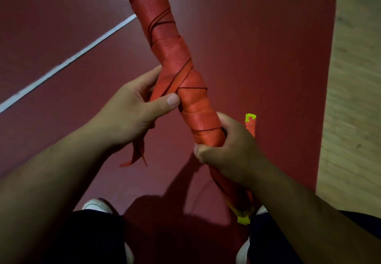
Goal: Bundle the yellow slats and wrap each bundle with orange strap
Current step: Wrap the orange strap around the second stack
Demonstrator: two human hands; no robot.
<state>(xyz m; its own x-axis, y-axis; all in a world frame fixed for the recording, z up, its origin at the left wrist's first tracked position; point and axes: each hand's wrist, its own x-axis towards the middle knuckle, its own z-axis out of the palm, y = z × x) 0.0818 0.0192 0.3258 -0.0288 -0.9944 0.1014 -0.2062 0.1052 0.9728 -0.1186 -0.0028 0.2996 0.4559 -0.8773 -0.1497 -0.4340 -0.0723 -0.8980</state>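
While the right hand (231,150) grips the slat bundle (206,125), held tilted above the floor (61,26), the left hand (132,117) pinches the orange strap (167,86) against it; wrapping looks nearly finished, so the next move probably needs tension and a tucked tail.

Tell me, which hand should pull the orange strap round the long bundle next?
Left, probably. The left hand pinches the loose woven orange strap, its tail hanging below. The right hand grips the long strap-wrapped bundle of yellow slats lower down, steadying it.
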